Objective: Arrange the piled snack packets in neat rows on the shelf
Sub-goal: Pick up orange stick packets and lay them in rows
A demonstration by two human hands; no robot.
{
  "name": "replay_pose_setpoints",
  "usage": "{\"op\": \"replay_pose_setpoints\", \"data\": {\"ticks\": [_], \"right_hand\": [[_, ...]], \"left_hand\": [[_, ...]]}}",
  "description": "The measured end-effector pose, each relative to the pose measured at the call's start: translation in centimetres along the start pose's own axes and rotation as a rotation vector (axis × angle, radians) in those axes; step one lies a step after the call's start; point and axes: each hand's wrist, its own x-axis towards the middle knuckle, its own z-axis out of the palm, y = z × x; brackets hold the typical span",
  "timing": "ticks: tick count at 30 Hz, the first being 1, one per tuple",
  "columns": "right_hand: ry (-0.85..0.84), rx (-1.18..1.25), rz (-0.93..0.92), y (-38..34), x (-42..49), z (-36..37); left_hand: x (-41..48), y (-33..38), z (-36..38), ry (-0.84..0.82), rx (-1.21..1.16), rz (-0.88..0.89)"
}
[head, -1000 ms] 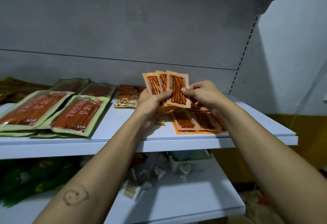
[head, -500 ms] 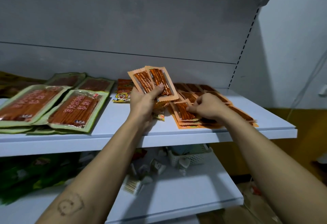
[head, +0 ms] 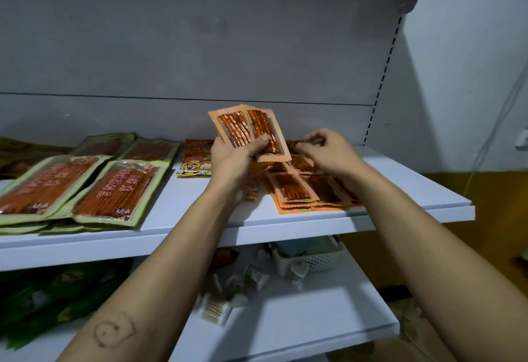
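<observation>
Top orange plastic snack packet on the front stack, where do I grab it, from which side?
Likely its near crimped end, from the front: the orange packet lies flat atop its stack, that end toward the white shelf's edge.

I can read nothing for certain. Pale characters cross the large green-edged clear packets of red sticks [head: 113,190], upside down and blurred; print on the yellow cartoon-face packet [head: 194,167] and the small orange plastic packets [head: 243,130] is too small.
</observation>
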Motion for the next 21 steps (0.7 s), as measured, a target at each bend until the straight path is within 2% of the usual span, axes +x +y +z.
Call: {"op": "replay_pose_setpoints", "data": {"ticks": [2, 4, 7, 11, 13, 16, 18, 21], "right_hand": [[-0.093, 0.242, -0.009, -0.9, 0.2, -1.3], [-0.161, 0.302, -0.059, -1.7, 0.1, -2.1], [-0.143, 0.385, -0.057, -1.3, 0.7, -2.8], [-0.076, 0.498, 0.109, 1.4, 1.5, -3.7], [-0.056, 0.449, 0.150, 3.3, 1.3, -3.9], [-0.130, 0.179, 0.152, 5.8, 0.5, -4.0], [-0.164, -0.002, 0.120, 6.3, 0.4, -4.1], [-0.200, -0.132, 0.073, 6.0, 0.5, -4.3]], "left_hand": [[-0.3, 0.5, 1.3, -0.028, 0.010, 0.023], [-0.7, 0.6, 2.6, -0.050, -0.001, 0.009], [-0.8, 0.5, 4.0, -0.112, -0.101, -0.096], [-0.5, 0.2, 4.8, -0.084, -0.012, -0.143], [-0.2, 0.2, 4.9, -0.014, 0.012, -0.140], [0.5, 0.2, 4.7, 0.059, 0.025, -0.163], [0.8, -0.1, 4.8, 0.057, 0.064, -0.165], [0.8, -0.5, 5.6, 0.043, 0.097, -0.172]]}}
